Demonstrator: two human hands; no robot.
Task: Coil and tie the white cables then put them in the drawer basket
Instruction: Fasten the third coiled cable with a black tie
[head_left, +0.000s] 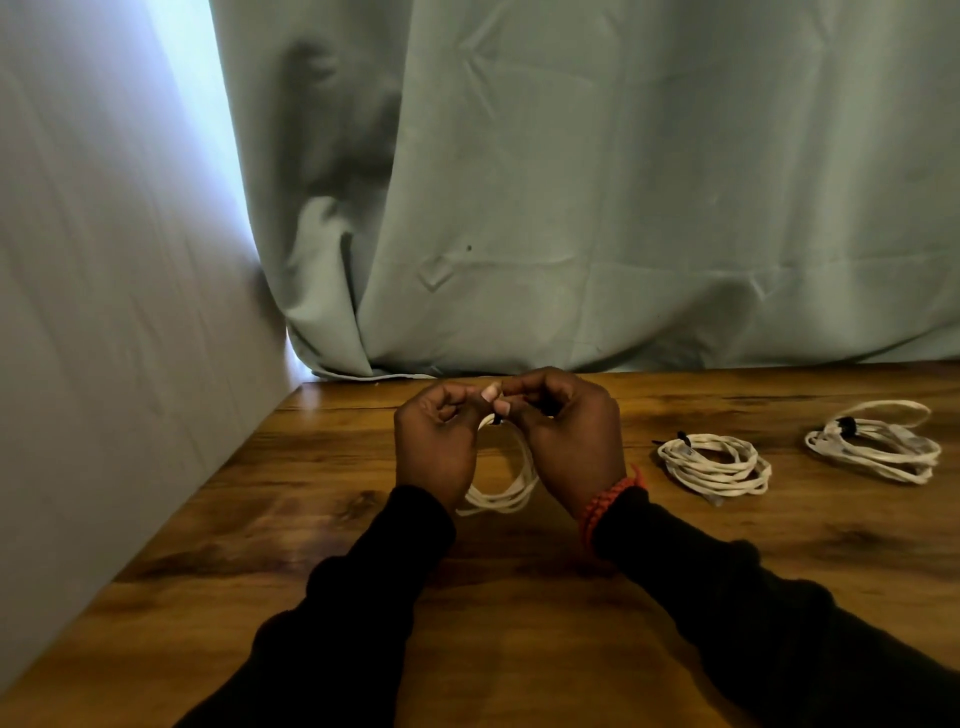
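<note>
A coiled white cable (511, 486) hangs between my two hands just above the wooden table (322, 525). My left hand (435, 452) and my right hand (569, 441) meet at the top of the coil, fingers curled, pinching it together with a small black tie (500, 420) between the fingertips. Most of the coil's upper part is hidden by my hands. To the right lie two more coiled white cables, one (714, 464) near my right wrist and one (875, 444) farther right, each bound with a black tie.
A pale green curtain (623, 208) hangs along the table's back edge. A grey wall (104, 312) borders the table on the left. No drawer basket is in view.
</note>
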